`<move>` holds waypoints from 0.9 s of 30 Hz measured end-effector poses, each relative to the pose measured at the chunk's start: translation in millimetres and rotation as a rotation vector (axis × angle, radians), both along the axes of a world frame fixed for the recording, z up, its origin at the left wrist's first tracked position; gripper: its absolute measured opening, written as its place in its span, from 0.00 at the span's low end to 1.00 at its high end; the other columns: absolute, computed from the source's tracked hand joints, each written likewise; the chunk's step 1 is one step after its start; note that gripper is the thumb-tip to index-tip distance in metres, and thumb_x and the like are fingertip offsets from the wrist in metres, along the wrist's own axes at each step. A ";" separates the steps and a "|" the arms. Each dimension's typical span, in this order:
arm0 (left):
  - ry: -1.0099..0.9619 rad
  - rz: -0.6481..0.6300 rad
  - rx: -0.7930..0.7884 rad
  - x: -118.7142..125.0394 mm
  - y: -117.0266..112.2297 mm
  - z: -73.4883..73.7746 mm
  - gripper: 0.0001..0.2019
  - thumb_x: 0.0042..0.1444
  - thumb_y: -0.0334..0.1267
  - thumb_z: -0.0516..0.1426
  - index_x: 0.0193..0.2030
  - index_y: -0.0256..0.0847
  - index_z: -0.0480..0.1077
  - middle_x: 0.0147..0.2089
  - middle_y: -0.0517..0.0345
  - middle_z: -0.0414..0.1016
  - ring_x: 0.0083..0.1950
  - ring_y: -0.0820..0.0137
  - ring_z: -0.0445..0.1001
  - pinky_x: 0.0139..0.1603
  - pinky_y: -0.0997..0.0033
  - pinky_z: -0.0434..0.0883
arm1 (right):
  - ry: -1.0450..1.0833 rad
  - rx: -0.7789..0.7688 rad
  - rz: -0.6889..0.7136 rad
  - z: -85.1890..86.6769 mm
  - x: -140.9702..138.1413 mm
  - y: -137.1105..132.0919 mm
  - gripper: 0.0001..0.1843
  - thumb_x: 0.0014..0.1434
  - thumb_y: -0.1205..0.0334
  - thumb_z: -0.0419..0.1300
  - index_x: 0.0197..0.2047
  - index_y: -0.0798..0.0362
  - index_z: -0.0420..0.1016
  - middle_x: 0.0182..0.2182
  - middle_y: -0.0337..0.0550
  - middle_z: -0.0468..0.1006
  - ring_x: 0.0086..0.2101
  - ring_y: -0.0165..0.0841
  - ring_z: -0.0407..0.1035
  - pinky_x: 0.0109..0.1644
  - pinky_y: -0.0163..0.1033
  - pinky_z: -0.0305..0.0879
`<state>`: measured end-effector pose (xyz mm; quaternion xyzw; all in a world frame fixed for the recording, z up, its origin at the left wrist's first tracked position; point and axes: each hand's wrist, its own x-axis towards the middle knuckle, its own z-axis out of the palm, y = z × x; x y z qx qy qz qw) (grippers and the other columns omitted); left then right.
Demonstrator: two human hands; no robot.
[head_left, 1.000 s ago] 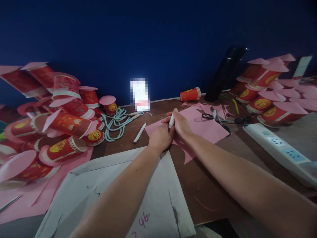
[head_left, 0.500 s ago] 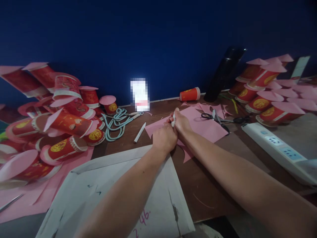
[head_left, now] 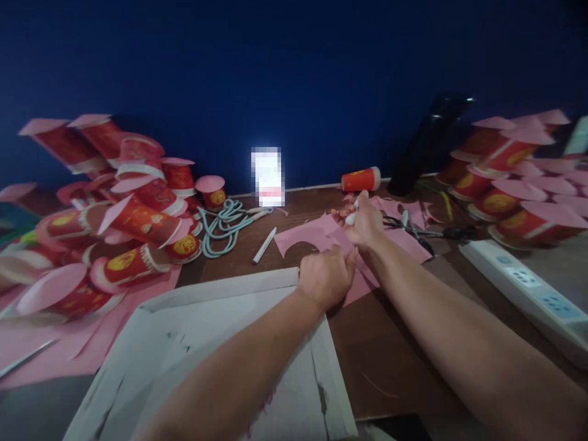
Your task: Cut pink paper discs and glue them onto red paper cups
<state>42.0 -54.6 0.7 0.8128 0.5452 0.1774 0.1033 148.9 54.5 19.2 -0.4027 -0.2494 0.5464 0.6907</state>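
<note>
My right hand (head_left: 366, 223) is closed around a small white tube-like thing (head_left: 351, 218), mostly hidden by the fingers, above the pink paper. Closer to me, my left hand (head_left: 325, 278) is curled into a fist with the thumb up, over the edge of the pink paper (head_left: 331, 229); whatever is inside the fist is hidden. That paper has a rounded cut-out on its left side. Scissors (head_left: 416, 229) with dark handles lie on it, just right of my right hand. A white pen-like stick (head_left: 264, 246) rests on the table to the left.
Red paper cups with pink discs (head_left: 142, 220) are piled at the left, more (head_left: 509, 177) at the right. Also here: a coiled pale-blue cord (head_left: 225, 226), blurred bright screen (head_left: 269, 177), tipped red cup (head_left: 361, 180), black bottle (head_left: 422, 147), power strip (head_left: 523, 282) and white board (head_left: 206, 331).
My hands, together before, are now apart. The right one has moved away and to the right with the white tube-like thing; the left one sits lower and slightly right. The view has shifted a little.
</note>
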 end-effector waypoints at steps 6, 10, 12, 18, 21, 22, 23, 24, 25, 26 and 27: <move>-0.029 0.115 -0.022 -11.0 13.5 -0.4 0.25 0.64 0.54 0.40 0.45 0.36 0.67 0.37 0.42 0.77 0.36 0.61 0.76 0.39 0.66 0.68 | 0.279 -0.131 0.075 -5.9 -7.3 -2.4 0.23 0.66 0.44 0.46 0.26 0.51 0.61 0.16 0.31 0.63 0.19 0.26 0.63 0.33 0.40 0.75; -0.318 0.068 -0.050 -22.7 22.3 -7.1 0.18 0.64 0.49 0.45 0.45 0.40 0.67 0.38 0.49 0.77 0.38 0.62 0.75 0.43 0.65 0.68 | 0.272 -0.160 0.128 -15.7 -17.3 -7.2 0.22 0.66 0.45 0.46 0.27 0.50 0.61 0.17 0.33 0.65 0.20 0.29 0.66 0.32 0.43 0.75; -0.500 0.010 -0.048 -26.4 26.0 -11.4 0.14 0.64 0.47 0.48 0.43 0.42 0.68 0.38 0.52 0.77 0.39 0.64 0.75 0.44 0.65 0.67 | 0.337 -0.164 0.155 -18.1 -19.1 -9.9 0.21 0.68 0.49 0.43 0.28 0.50 0.62 0.18 0.34 0.66 0.21 0.29 0.67 0.34 0.42 0.75; -0.649 0.018 -0.067 -28.5 31.7 -17.2 0.10 0.62 0.45 0.51 0.40 0.42 0.68 0.37 0.54 0.76 0.37 0.67 0.74 0.42 0.67 0.67 | 0.402 -0.213 0.216 -20.1 -15.2 -13.1 0.23 0.70 0.56 0.36 0.29 0.51 0.64 0.21 0.40 0.74 0.28 0.29 0.74 0.38 0.38 0.75; -0.543 0.034 -0.068 -27.8 31.0 -15.4 0.09 0.62 0.44 0.51 0.39 0.42 0.68 0.38 0.53 0.76 0.39 0.64 0.74 0.42 0.66 0.66 | 0.464 -0.237 0.215 -22.6 -15.2 -12.1 0.20 0.69 0.58 0.38 0.31 0.51 0.64 0.25 0.42 0.78 0.31 0.31 0.76 0.38 0.39 0.75; -0.516 0.039 -0.076 -27.6 30.7 -14.7 0.09 0.61 0.44 0.51 0.39 0.42 0.68 0.38 0.53 0.77 0.39 0.64 0.74 0.42 0.66 0.66 | 0.487 -0.245 0.220 -23.8 -15.6 -11.6 0.19 0.69 0.58 0.38 0.31 0.51 0.63 0.26 0.42 0.79 0.31 0.31 0.77 0.38 0.40 0.76; -0.498 0.042 -0.084 -27.4 30.5 -14.2 0.09 0.61 0.44 0.52 0.39 0.42 0.68 0.39 0.53 0.77 0.40 0.63 0.74 0.42 0.65 0.66 | 0.504 -0.251 0.226 -24.9 -16.1 -11.1 0.19 0.69 0.57 0.38 0.31 0.51 0.63 0.27 0.43 0.80 0.32 0.32 0.77 0.37 0.40 0.76; -0.487 0.042 -0.091 -27.2 30.4 -13.8 0.09 0.61 0.44 0.52 0.40 0.42 0.68 0.40 0.53 0.77 0.40 0.62 0.74 0.42 0.65 0.66 | 0.514 -0.254 0.234 -26.0 -16.5 -10.6 0.18 0.69 0.57 0.38 0.32 0.51 0.62 0.28 0.43 0.80 0.32 0.32 0.77 0.37 0.40 0.76; -0.480 0.044 -0.097 -27.1 30.5 -13.6 0.09 0.61 0.44 0.52 0.40 0.42 0.68 0.41 0.53 0.77 0.41 0.62 0.75 0.42 0.65 0.66 | 0.523 -0.255 0.244 -26.8 -16.8 -10.3 0.18 0.69 0.56 0.38 0.32 0.51 0.62 0.29 0.44 0.81 0.32 0.32 0.78 0.37 0.41 0.76; -0.476 0.046 -0.101 -27.0 30.6 -13.6 0.09 0.61 0.44 0.52 0.41 0.43 0.68 0.41 0.53 0.77 0.41 0.62 0.75 0.42 0.66 0.66 | 0.530 -0.254 0.255 -27.3 -16.9 -10.2 0.19 0.69 0.56 0.37 0.32 0.51 0.61 0.30 0.44 0.81 0.33 0.33 0.78 0.37 0.41 0.76; -0.473 0.048 -0.103 -26.9 30.8 -13.6 0.09 0.61 0.44 0.52 0.41 0.43 0.68 0.42 0.53 0.77 0.41 0.62 0.75 0.42 0.66 0.66 | 0.535 -0.251 0.263 -27.4 -17.0 -10.3 0.19 0.69 0.55 0.37 0.33 0.51 0.61 0.31 0.45 0.81 0.33 0.33 0.78 0.37 0.41 0.77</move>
